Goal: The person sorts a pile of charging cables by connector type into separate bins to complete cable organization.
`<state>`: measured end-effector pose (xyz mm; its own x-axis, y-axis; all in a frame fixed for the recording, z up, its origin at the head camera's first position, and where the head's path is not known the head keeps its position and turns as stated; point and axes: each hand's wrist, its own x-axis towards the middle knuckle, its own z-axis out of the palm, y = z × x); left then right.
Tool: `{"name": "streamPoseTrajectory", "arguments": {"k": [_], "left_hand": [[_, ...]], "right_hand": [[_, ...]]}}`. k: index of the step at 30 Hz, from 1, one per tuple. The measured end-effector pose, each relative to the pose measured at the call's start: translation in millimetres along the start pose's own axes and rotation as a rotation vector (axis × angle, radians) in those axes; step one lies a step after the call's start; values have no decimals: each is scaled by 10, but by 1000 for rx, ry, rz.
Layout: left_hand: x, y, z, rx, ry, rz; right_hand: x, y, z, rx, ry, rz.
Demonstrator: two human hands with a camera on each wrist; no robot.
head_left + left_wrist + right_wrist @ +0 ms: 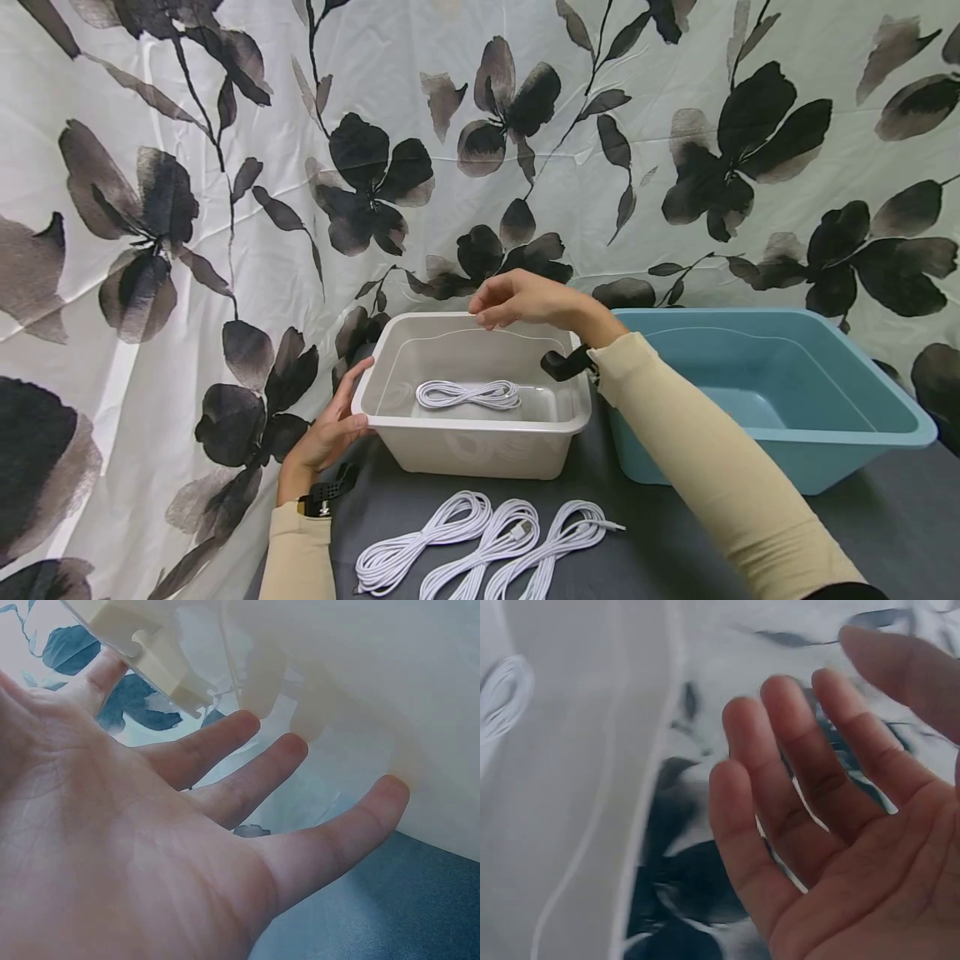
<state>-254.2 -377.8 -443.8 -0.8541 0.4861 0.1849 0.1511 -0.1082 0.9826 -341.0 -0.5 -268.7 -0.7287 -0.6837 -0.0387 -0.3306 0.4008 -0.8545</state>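
A beige bin [480,450] stands in the middle of the head view with one coiled white cable [467,395] on its floor. My left hand [330,437] rests against the bin's left end, and in the left wrist view its extended fingertips [283,750] touch the outer wall. Above the bin's back rim hovers my right hand [528,300], holding nothing, its fingers loosely bent. The right wrist view shows that hand's bare palm beside the bin wall. Several bundled white cables [480,550] lie on the dark surface in front of the bin.
A larger blue bin [750,367] stands to the right, with my right forearm crossing in front of its left side. Behind both bins hangs a white curtain [465,200] printed with dark flowers. The grey tabletop [652,550] lies beneath everything.
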Motion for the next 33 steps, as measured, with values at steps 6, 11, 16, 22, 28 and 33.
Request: {"name": "streamPoseTrajectory", "arguments": {"k": [6, 11, 16, 22, 28, 33], "left_hand": [[1, 6, 0, -6, -17, 15], [-8, 12, 8, -15, -32, 26], [-13, 3, 20, -13, -38, 29], [-3, -4, 23, -1, -28, 20], [-15, 1, 21, -3, -26, 23], [-12, -19, 12, 1, -21, 19]], "right_hand": [[-508, -63, -126, 38, 41, -112], [-896, 83, -85, 81, 103, -205], [-1236, 297, 50, 117, 144, -323], [-1535, 581, 304, 219, 137, -428], [-1696, 843, 635, 323, 80, -428], [-1744, 1107, 887, 397, -3, -438]]}}
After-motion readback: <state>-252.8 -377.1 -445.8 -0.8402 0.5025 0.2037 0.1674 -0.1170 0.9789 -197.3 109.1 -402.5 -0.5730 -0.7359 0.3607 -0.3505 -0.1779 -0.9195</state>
